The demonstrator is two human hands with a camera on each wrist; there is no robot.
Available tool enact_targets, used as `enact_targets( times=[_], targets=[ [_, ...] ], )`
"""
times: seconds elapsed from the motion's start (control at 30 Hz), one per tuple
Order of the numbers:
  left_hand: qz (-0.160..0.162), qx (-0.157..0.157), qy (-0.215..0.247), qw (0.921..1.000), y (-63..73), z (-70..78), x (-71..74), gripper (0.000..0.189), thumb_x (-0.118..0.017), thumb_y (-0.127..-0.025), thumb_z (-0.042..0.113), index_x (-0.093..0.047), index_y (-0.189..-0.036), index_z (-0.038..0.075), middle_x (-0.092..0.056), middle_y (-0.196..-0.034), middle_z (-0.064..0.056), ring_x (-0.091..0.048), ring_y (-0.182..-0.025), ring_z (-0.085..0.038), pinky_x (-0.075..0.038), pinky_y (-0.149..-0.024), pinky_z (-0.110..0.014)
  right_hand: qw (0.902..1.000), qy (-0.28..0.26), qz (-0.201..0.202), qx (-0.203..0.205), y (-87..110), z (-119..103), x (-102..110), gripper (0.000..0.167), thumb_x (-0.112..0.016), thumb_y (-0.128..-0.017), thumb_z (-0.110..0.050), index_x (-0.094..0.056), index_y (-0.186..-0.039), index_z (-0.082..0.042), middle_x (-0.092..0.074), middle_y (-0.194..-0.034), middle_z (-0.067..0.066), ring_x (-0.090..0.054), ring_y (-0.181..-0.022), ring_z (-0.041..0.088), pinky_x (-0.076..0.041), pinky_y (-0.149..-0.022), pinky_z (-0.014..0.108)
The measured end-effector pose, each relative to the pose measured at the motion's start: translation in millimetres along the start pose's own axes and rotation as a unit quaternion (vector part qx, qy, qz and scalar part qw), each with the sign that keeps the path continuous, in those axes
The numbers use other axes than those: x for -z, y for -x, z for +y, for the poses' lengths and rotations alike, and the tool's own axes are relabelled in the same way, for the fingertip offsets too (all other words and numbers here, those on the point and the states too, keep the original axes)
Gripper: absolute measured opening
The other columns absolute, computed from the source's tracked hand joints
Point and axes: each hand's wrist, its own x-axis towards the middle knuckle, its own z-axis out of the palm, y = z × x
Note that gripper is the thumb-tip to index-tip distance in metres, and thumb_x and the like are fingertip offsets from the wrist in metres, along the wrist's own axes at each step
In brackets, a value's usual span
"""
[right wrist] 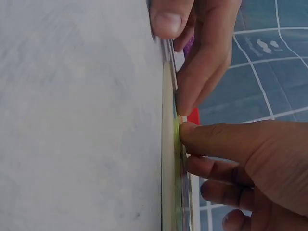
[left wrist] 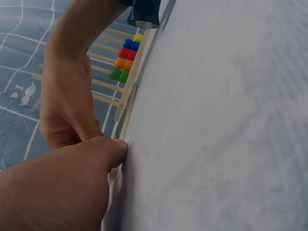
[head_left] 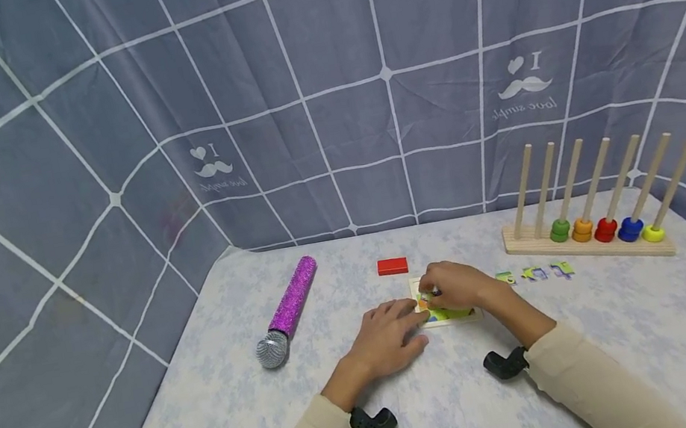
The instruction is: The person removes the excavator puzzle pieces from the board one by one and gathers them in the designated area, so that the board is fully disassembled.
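Toward the worktop's far edge lies a puzzle board; the left hand, fingers spread apart, touches its left side; the right hand bends its fingers down over it, though I can't tell whether they pinch anything; three loose pieces lie just to its right; a peg rack stands near the far right corner.
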Motion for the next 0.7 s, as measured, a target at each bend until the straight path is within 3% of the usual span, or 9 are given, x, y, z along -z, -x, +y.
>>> enact_targets(
  times=[0.1, 0.27, 0.7],
  targets=[
    [0.004, -0.004, 0.0, 1.0, -0.4, 0.4, -2.5, 0.046, -0.052, -0.104, 0.043, -0.056, -0.147, 0.029, -0.045, -0.152, 0.0, -0.042, -0.139, -0.025, -0.036, -0.107, -0.053, 0.9999, 0.002, -0.002, -0.011, -1.0, 1.2, -2.4, 0.016, -0.078, -0.09, -0.011, -0.077, -0.104, -0.005, -0.067, -0.097, 0.003, -0.064, -0.094, 0.021, -0.053, -0.087, 0.042],
    [0.011, -0.004, -0.004, 0.9999, 0.3, 0.5, -3.7, 0.045, -0.052, -0.103, 0.043, -0.057, -0.146, 0.028, -0.046, -0.151, 0.0, -0.043, -0.138, -0.025, -0.038, -0.106, -0.053, 0.9994, -0.033, 0.001, 0.006, -1.2, 5.2, -4.3, 0.012, -0.078, -0.089, -0.008, -0.072, -0.099, -0.005, -0.064, -0.094, 0.003, -0.061, -0.089, 0.019, -0.052, -0.084, 0.04],
    [0.02, -0.004, -0.007, 0.9998, 0.4, 0.4, -5.1, 0.044, -0.052, -0.103, 0.042, -0.058, -0.145, 0.028, -0.046, -0.15, 0.0, -0.044, -0.136, -0.026, -0.038, -0.105, -0.053, 0.998, -0.058, 0.021, 0.014, 2.0, 6.5, -7.5, 0.017, -0.078, -0.089, -0.006, -0.063, -0.097, -0.004, -0.057, -0.096, 0.005, -0.056, -0.086, 0.02, -0.05, -0.08, 0.038]
  ],
)
